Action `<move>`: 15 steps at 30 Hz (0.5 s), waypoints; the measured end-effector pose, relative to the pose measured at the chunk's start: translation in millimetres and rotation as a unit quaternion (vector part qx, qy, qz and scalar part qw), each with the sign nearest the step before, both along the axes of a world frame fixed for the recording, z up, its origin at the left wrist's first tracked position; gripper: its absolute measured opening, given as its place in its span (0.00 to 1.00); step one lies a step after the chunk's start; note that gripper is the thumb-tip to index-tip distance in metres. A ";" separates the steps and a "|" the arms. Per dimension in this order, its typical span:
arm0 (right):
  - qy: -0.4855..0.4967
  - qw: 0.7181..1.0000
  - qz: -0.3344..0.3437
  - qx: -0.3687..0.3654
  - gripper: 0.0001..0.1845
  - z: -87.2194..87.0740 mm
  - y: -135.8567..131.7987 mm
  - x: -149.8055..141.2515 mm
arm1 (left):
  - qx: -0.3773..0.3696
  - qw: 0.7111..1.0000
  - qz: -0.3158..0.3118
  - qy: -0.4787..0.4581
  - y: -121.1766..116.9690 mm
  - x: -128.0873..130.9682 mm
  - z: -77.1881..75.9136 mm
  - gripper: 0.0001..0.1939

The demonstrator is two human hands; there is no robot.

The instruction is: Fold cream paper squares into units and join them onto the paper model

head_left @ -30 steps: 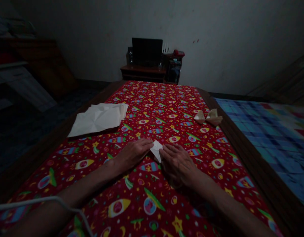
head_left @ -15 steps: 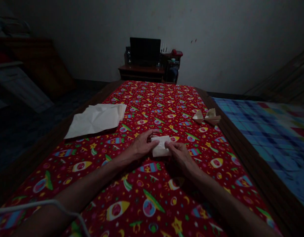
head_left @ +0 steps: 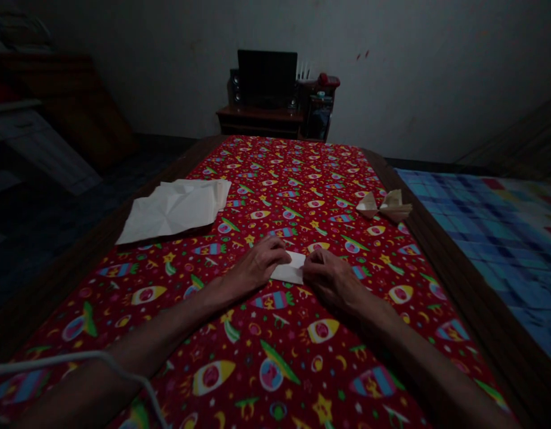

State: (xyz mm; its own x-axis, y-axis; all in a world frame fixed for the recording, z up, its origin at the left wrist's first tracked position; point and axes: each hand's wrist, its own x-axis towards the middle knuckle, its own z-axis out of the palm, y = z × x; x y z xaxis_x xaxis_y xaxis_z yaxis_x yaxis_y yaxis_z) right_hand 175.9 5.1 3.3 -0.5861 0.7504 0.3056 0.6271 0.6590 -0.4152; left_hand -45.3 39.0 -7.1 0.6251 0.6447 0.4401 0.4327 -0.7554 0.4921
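Note:
A small folded piece of white paper [head_left: 290, 271] lies between my hands on the red patterned cloth [head_left: 275, 333]. My left hand [head_left: 263, 262] is closed on the paper's left end, thumb on top. On the right end, my right hand [head_left: 331, 274] pinches the edge with its fingers bent together. Larger creased sheets of paper [head_left: 172, 208] are stacked to the left, beyond my left forearm. Off to the right sit folded paper shapes [head_left: 394, 207], standing partly open near the cloth's edge.
A white cable [head_left: 79, 356] crosses over my left forearm at the lower left. Past the far end of the table stand a dark monitor [head_left: 267, 77] and a red telephone [head_left: 329, 80]. A blue checked cloth [head_left: 472, 220] spreads at the right.
The paper looks narrower from front to back and lies flatter. My left fingers have curled in around its left end, and my right fingers have bent over its right edge. The view has tilted slightly.

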 end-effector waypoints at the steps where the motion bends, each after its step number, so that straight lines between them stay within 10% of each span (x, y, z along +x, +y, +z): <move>1: -0.006 1.000 0.009 0.003 0.11 -1.2 -0.7 -0.2 | -0.012 1.000 0.002 -0.001 -4.4 -1.4 0.8 0.10; 15: -0.061 0.997 0.037 0.037 0.11 -3.1 -4.4 3.3 | -0.135 0.991 0.000 -0.007 -7.3 -3.6 3.2 0.04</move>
State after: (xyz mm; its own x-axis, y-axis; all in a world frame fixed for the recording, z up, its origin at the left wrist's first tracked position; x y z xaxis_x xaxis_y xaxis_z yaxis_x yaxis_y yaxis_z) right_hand 179.2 0.7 0.2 -0.6760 0.6813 0.2807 0.6183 0.7317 -0.2869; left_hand -48.9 31.7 -3.9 0.6196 0.7407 0.2596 0.4251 -0.5948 0.6823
